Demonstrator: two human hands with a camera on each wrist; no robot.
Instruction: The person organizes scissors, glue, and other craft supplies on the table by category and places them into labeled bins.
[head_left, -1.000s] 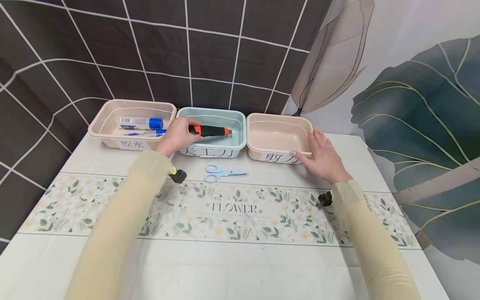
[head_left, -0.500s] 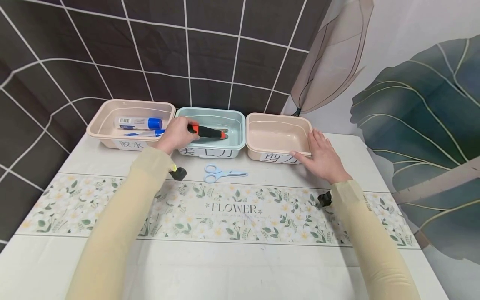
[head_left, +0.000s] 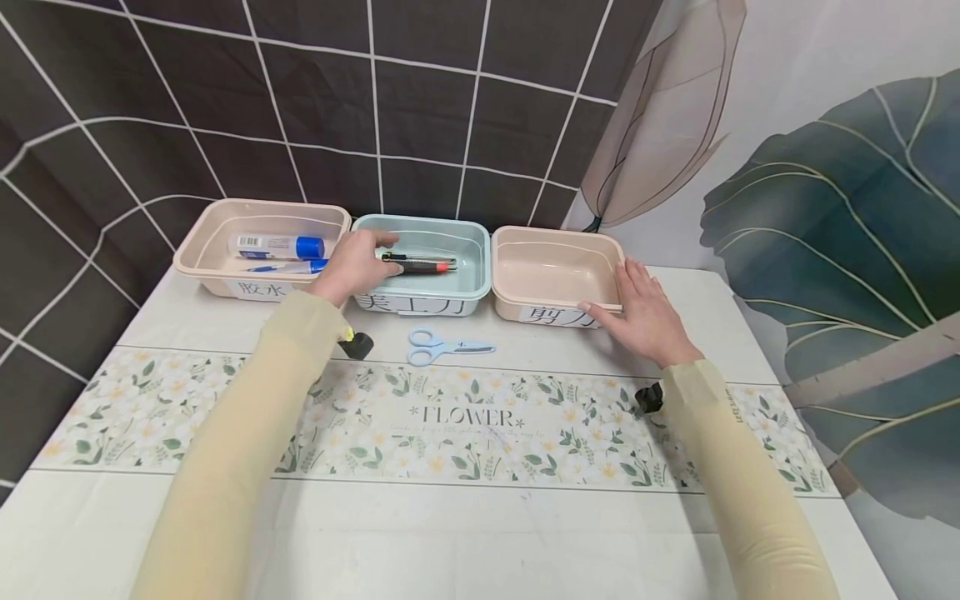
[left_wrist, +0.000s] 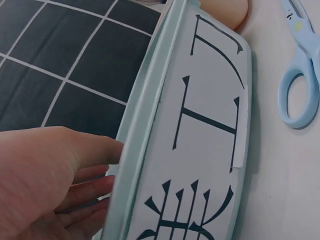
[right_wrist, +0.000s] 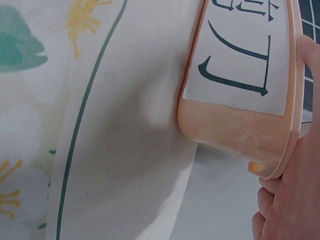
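Note:
My left hand [head_left: 351, 265] reaches over the near left edge of the light blue bin [head_left: 478, 279], its thumb and fingers parted. Just beyond the fingertips, a black and red utility knife [head_left: 426, 267] lies in this bin beside a slimmer dark one [head_left: 420, 257]. In the left wrist view, the bin's rim [left_wrist: 131, 165] hides the fingertips and the knives. My right hand [head_left: 647, 318] rests on the right end of a pink bin [head_left: 517, 310], with the thumb at its front rim and the fingers along its side. Light blue scissors [head_left: 450, 347] lie on the table in front of the bins.
Left of the blue bin, another pink bin [head_left: 213, 282] holds a glue stick [head_left: 276, 246] and a blue-and-white pen-like item [head_left: 288, 267]. White paper labels front the bins. A dark tiled-pattern backdrop [head_left: 322, 108] stands behind them. The table [head_left: 465, 533] bears a floral strip.
My left hand has lowered the black and red utility knife into the blue bin and let go of it; the fingers have spread apart. My right hand has stayed put.

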